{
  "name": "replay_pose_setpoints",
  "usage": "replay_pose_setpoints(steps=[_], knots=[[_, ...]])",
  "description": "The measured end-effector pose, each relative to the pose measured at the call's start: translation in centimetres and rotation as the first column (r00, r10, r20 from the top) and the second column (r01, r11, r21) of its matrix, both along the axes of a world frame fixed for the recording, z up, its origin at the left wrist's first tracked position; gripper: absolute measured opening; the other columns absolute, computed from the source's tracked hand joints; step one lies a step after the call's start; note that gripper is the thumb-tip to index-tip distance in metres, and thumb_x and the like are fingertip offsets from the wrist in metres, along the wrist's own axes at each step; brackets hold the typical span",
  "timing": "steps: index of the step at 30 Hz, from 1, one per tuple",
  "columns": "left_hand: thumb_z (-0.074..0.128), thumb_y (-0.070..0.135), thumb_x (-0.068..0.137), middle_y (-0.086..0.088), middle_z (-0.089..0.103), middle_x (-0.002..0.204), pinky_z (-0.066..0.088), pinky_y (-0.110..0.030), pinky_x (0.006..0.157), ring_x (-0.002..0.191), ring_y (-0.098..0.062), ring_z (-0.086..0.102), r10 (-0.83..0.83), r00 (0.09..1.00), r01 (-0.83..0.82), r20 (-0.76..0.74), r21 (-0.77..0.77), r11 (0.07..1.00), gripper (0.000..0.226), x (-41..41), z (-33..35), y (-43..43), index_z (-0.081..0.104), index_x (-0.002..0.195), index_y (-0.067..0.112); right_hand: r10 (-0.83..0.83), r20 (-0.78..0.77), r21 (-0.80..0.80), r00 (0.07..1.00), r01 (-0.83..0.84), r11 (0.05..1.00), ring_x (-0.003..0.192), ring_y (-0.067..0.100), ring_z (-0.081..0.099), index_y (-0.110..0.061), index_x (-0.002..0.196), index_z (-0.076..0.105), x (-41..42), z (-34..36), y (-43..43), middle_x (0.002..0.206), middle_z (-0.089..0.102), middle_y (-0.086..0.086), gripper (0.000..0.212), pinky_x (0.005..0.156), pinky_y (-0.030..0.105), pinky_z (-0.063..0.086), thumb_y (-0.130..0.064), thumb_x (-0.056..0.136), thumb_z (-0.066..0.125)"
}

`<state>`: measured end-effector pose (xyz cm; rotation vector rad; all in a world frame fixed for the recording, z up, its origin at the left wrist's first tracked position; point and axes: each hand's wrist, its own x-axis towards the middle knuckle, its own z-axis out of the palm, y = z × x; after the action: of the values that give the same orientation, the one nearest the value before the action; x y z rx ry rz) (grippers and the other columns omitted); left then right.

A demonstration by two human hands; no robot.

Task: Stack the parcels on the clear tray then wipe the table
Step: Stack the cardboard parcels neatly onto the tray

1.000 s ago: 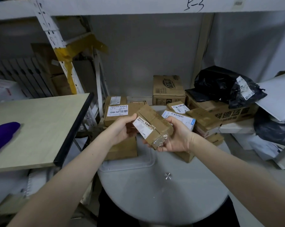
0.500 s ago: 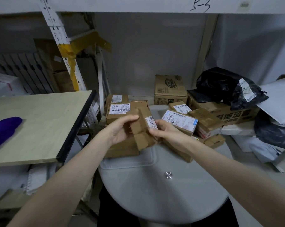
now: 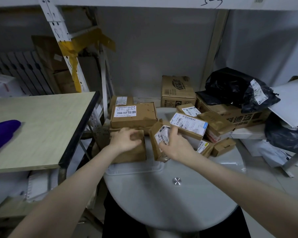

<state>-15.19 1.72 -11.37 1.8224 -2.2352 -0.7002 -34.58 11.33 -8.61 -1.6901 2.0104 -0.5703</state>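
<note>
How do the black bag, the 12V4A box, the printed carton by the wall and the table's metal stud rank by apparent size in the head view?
1. black bag
2. 12V4A box and printed carton: about alike, and the carton sits farther back, so left unranked
3. metal stud, by far the smallest
</note>
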Motion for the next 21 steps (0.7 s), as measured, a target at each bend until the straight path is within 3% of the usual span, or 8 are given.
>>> replay_pose_setpoints(steps=[3, 9, 13, 17, 21], knots=[[0.063, 0.065, 0.073, -0.005, 0.020, 0.159, 0.020, -0.051, 0.117, 0.145, -0.033, 0.018, -0.112, 0.964, 0.085, 0.242, 0.118, 0.989, 0.084, 0.9, -1.5, 0.1, 0.031, 0.146, 0.040, -0.002, -0.150, -0.041, 0.989, -0.004, 0.999, 0.106, 0.040, 0.059, -0.008, 0.132, 0.025, 1.5, -1.2, -0.4, 0.125, 0.046, 0.021, 0.058, 0.081, 0.040, 0.047, -0.033, 0.089, 0.055], [0.072, 0.043, 0.077, -0.001, 0.014, 0.160, 0.018, -0.052, 0.116, 0.148, -0.028, 0.010, -0.128, 0.955, 0.107, 0.266, 0.091, 0.990, 0.085, 2.0, -2.5, -0.1, 0.026, 0.148, 0.041, -0.061, -0.089, -0.037, 0.994, 0.058, 0.998, 0.099, 0.038, 0.063, -0.003, 0.128, 0.028, 4.2, -3.4, -2.6, 0.125, 0.041, 0.020, 0.057, 0.077, 0.038, 0.050, -0.032, 0.090, 0.059], [0.073, 0.035, 0.076, 0.000, 0.017, 0.160, 0.023, -0.051, 0.116, 0.147, -0.026, 0.013, -0.097, 0.961, 0.081, 0.258, 0.072, 0.994, 0.084, 2.9, -3.1, -0.8, 0.030, 0.147, 0.039, -0.102, 0.094, -0.024, 0.990, 0.105, 0.994, 0.103, 0.040, 0.059, -0.001, 0.122, 0.031, 4.7, -4.4, -3.7, 0.128, 0.038, 0.023, 0.051, 0.081, 0.039, 0.047, -0.029, 0.091, 0.060], [0.074, 0.031, 0.073, 0.000, 0.022, 0.158, 0.027, -0.048, 0.115, 0.147, -0.025, 0.017, -0.082, 0.967, 0.070, 0.239, 0.058, 0.996, 0.084, 2.8, -3.1, -0.8, 0.033, 0.146, 0.038, -0.200, 0.245, 0.124, 0.949, 0.174, 0.977, 0.117, 0.039, 0.049, 0.000, 0.127, 0.033, 3.6, -5.3, -4.6, 0.137, 0.036, 0.025, 0.048, 0.094, 0.041, 0.040, -0.032, 0.096, 0.051], [0.074, 0.029, 0.073, -0.001, 0.025, 0.156, 0.030, -0.046, 0.113, 0.145, -0.025, 0.021, -0.065, 0.968, 0.053, 0.243, 0.056, 0.997, 0.083, 2.3, -2.9, -0.7, 0.034, 0.146, 0.037, -0.159, -0.010, 0.183, 0.987, 0.158, 0.970, 0.118, 0.037, 0.050, 0.005, 0.132, 0.037, 2.6, -5.6, -4.8, 0.136, 0.041, 0.025, 0.057, 0.095, 0.042, 0.042, -0.042, 0.098, 0.040]])
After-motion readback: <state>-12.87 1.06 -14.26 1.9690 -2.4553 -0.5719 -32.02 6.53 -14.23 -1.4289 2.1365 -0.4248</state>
